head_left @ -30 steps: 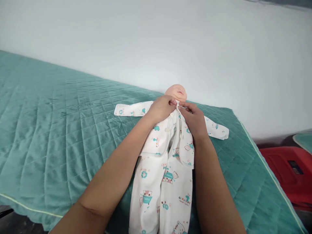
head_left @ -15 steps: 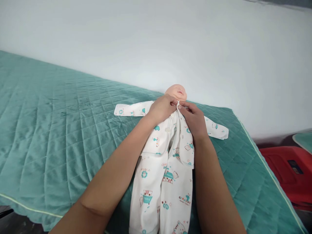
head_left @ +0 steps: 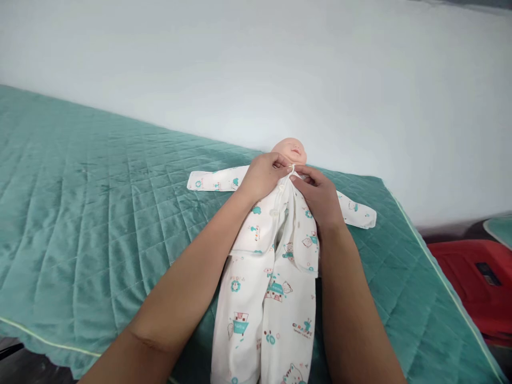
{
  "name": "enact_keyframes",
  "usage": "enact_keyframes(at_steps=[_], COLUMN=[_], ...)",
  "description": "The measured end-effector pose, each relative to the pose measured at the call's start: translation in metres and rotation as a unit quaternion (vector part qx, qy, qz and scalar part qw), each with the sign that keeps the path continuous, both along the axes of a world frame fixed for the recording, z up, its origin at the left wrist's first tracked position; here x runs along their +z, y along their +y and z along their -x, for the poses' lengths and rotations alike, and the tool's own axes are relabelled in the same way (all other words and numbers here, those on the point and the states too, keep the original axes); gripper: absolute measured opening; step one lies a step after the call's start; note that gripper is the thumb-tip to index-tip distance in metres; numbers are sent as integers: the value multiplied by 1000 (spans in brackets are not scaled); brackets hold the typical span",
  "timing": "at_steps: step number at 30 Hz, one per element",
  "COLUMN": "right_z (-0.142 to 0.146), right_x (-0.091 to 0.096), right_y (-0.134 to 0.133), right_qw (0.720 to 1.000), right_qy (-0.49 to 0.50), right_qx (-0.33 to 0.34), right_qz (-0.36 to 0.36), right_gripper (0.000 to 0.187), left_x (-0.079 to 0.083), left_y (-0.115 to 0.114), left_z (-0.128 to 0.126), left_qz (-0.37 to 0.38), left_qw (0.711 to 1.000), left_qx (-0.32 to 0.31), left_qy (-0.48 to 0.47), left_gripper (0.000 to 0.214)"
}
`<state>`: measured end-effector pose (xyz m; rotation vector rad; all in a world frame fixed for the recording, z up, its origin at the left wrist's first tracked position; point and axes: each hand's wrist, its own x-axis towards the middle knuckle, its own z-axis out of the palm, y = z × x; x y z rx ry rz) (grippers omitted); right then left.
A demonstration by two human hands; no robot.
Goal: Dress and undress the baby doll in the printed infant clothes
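Note:
A baby doll (head_left: 288,147) lies on its back, dressed in a white printed jacket (head_left: 256,230) and matching trousers (head_left: 240,298). Both sleeves stretch out to the sides. At the neck, my left hand (head_left: 267,173) pinches one front edge of the jacket. Facing it, my right hand (head_left: 318,192) grips the other edge, thumb and forefinger close to the left fingertips. Below the hands the jacket front hangs apart, and a button shows on its left panel. The fingers partly hide the collar and whatever fastening is there.
A green quilted cover (head_left: 120,213) with a pale piped edge lies under the doll. Behind it rises a white wall (head_left: 256,69). Beyond the cover's right edge sits a red plastic object (head_left: 472,282), lower down.
Both hands stay at the jacket's neck. The fingertips have shifted slightly, and the left thumb now reaches further right along the edge.

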<state>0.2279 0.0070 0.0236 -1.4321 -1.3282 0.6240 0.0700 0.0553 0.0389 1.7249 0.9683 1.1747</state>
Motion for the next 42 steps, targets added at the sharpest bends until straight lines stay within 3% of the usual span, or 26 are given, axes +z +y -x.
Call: enact_keyframes(at_steps=[9, 20, 28, 32, 36, 42], right_z=[4, 5, 5, 4, 3, 4], right_x=[6, 13, 12, 10, 9, 7], right_y=[-5, -11, -10, -8, -7, -6], right_qw=[1000, 999, 999, 999, 999, 999], right_qy=[0, 0, 3, 2, 4, 15], right_qx=[3, 29, 48, 50, 53, 35], right_qz=[3, 28, 10, -2, -9, 2], right_gripper=[33, 34, 28, 26, 28, 33], left_x=[-2, 9, 13, 9, 4, 4], left_y=[2, -11, -17, -15, -12, -11], left_z=[-1, 3, -4, -6, -5, -3], left_qz=[26, 61, 72, 62, 41, 36], left_qw=[999, 998, 995, 996, 998, 999], left_qx=[16, 5, 48, 53, 33, -7], left_qy=[-11, 9, 41, 35, 19, -9], left_gripper=[3, 7, 18, 34, 45, 42])
